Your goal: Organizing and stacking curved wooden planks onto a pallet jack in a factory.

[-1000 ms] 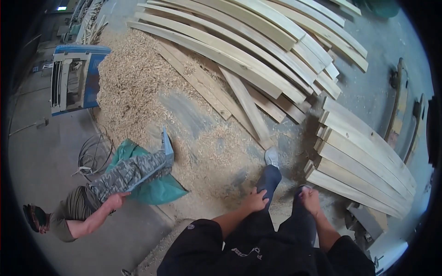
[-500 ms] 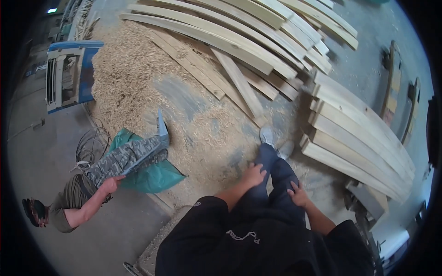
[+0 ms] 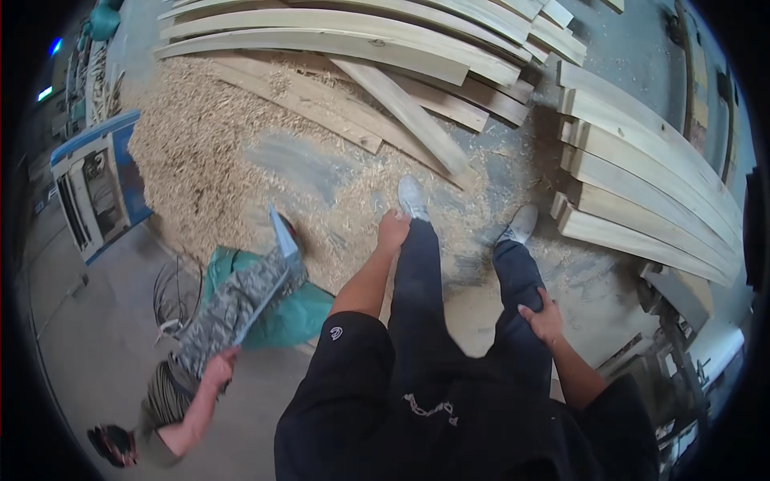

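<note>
My left hand (image 3: 393, 230) is beside my lower left trouser leg (image 3: 417, 276), just behind the pale shoe (image 3: 411, 197). Its fingers look curled together against the cloth, and whatever they may hold is hidden. Over my right trouser leg (image 3: 513, 280), my right hand (image 3: 544, 318) rests with thumb and fingers apart, holding nothing. Wood shavings (image 3: 345, 216) lie around my feet on the floor.
Long boards (image 3: 321, 44) are stacked ahead, with another board stack (image 3: 642, 176) to the right. At left, a co-worker's hand (image 3: 220, 369) grips a long blue-grey shovel-like tool (image 3: 285, 236) near a green sheet (image 3: 297, 313). A blue-framed machine (image 3: 100, 184) stands beyond the shavings heap (image 3: 200, 144).
My feet have moved apart, the left one forward and left. My left hand has moved forward along the leg; my right hand stays at the right leg. The co-worker leans lower in view.
</note>
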A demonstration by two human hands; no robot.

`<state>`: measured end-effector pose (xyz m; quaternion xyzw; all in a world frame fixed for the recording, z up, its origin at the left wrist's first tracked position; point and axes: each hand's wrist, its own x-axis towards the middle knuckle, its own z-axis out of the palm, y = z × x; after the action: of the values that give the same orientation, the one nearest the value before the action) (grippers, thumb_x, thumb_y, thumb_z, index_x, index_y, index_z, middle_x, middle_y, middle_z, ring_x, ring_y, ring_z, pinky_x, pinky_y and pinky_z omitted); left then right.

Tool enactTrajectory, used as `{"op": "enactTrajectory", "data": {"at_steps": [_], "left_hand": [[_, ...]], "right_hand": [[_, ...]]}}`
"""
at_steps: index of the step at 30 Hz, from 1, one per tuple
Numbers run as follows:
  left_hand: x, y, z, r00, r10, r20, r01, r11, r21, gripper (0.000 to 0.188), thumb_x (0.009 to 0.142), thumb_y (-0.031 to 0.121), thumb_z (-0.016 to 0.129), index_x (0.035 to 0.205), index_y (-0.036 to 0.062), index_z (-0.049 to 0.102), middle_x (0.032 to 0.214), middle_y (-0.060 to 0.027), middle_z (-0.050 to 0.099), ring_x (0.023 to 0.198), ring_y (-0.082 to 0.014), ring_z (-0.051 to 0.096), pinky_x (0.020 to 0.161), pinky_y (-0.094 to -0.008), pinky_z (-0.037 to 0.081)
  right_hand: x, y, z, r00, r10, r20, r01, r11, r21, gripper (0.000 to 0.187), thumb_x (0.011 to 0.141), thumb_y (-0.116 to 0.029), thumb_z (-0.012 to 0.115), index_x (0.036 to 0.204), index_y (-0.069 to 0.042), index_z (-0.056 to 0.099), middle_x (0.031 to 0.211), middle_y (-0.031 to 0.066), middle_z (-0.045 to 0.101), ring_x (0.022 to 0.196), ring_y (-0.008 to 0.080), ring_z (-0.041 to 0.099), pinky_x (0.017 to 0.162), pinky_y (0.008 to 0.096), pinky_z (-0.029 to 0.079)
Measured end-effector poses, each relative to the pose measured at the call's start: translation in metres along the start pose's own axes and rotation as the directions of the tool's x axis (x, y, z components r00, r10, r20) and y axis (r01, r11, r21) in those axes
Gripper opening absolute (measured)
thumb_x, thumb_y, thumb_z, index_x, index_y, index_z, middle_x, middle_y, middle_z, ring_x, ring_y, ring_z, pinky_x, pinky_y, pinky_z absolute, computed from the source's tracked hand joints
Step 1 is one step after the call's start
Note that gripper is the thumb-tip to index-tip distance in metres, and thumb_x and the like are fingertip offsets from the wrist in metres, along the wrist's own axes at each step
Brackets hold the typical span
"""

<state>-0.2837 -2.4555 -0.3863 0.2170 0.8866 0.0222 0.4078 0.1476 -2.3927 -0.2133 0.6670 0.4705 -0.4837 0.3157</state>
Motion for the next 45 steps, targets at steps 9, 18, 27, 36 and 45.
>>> {"op": "enactTrajectory", "data": {"at_steps": [9,18,27,36,45], "left_hand": [[0.255,-0.016,0.011,0.970,-0.136,-0.200,0.182,0.956,0.228,0.101,0.083,0.042,0.077,0.155,-0.0002,0.021,0.155,-0.0272,0.034,0.140,-0.0407,0.040,0.109,-0.0544,0.041],[0.290,-0.083,0.021,0.960,0.039,-0.278,0.073,0.921,0.383,0.114,0.079,0.053,0.079,0.155,-0.0043,0.016,0.154,-0.0349,0.028,0.139,-0.0458,0.039,0.109,-0.0575,0.037],[0.303,-0.085,0.035,0.905,-0.343,-0.251,0.283,0.927,-0.245,0.120,0.085,0.047,0.076,0.155,-0.0106,-0.002,0.150,-0.0397,0.031,0.142,-0.0472,0.034,0.115,-0.0504,0.037],[0.300,-0.046,0.003,0.788,-0.585,-0.190,0.472,0.773,-0.423,0.118,0.085,0.041,0.076,0.153,-0.0147,-0.003,0.151,-0.0409,0.030,0.142,-0.0481,0.036,0.116,-0.0497,0.034],[0.138,-0.071,-0.140,0.936,-0.263,-0.234,-0.024,0.615,-0.788,0.073,0.087,0.015,0.073,0.145,-0.0043,0.034,0.132,-0.0214,0.056,0.121,-0.0318,0.058,0.105,-0.0395,0.046]], "right_hand": [[-0.003,-0.070,0.065,0.945,0.021,-0.326,-0.022,1.000,0.002,0.044,0.090,-0.025,0.071,0.127,-0.003,0.061,0.121,0.0202,0.057,0.115,0.0394,0.057,0.101,0.0442,0.045],[0.004,-0.097,0.094,0.956,0.066,-0.286,-0.056,0.998,0.042,0.042,0.093,-0.028,0.068,0.125,-0.002,0.062,0.119,0.0191,0.057,0.113,0.0371,0.058,0.099,0.0425,0.046],[0.011,-0.105,0.099,0.956,0.075,-0.283,-0.073,0.997,0.020,0.030,0.091,-0.023,0.068,0.112,-0.002,0.066,0.113,0.0179,0.060,0.106,0.0373,0.060,0.092,0.0440,0.047],[0.007,-0.086,0.089,0.951,0.050,-0.306,-0.053,0.999,-0.003,0.030,0.093,-0.025,0.066,0.112,-0.002,0.067,0.108,0.0192,0.060,0.101,0.0371,0.060,0.090,0.0435,0.048],[0.003,-0.046,0.091,0.925,-0.124,-0.358,0.157,0.986,0.064,0.026,0.090,-0.021,0.067,0.108,-0.001,0.068,0.107,0.0198,0.061,0.100,0.0385,0.061,0.090,0.0446,0.049]]}}
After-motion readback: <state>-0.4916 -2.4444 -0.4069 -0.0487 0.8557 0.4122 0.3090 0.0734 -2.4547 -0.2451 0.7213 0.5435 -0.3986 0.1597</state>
